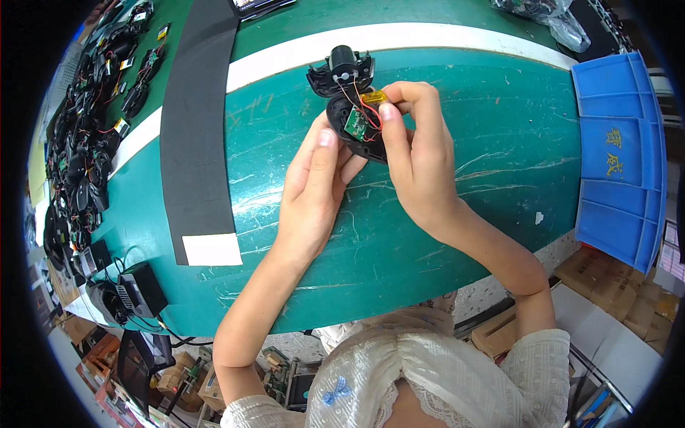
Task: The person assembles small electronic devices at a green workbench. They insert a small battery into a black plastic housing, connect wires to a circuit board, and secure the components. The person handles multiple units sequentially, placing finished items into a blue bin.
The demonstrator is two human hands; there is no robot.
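The blue plastic crate (619, 196) at the right edge of the green bench (506, 150) carries yellow written characters (614, 151) on its side. Along the left side there is a long heap of black plastic devices with wires (82, 157), and a long black strip (196, 128) lies between this heap and the hands. A clear plastic bag (567, 25) is at the far right. The opened black plastic casing with green circuit board (341, 113) is between the two hands, above the bench: the left hand (312, 178) grips its side, while the right hand (426, 153) pinches the small yellow wrapped part (373, 97) beside the board.
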